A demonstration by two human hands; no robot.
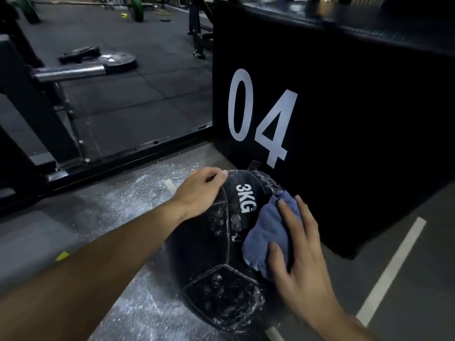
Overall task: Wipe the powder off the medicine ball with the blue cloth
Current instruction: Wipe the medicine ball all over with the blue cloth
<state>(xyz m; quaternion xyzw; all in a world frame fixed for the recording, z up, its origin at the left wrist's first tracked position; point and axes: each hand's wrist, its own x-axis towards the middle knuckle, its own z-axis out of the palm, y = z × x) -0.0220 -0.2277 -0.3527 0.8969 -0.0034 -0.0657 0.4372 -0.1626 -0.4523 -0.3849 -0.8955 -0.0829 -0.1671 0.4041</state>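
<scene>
A black medicine ball [216,247] marked 3KG lies on the floor against a black box. White powder streaks show on its middle seam and on the lower panel. My left hand [199,193] rests on the ball's upper left side, fingers curled over the top edge. My right hand [300,244] presses a bunched blue cloth [264,232] flat against the ball's right side with straight fingers.
A large black plyo box [344,107] marked 04 stands right behind the ball. White powder is scattered on the floor [138,193] to the left. A black rack base bar [123,153] runs across the floor; a barbell sleeve [71,72] and weight plates [118,62] lie beyond.
</scene>
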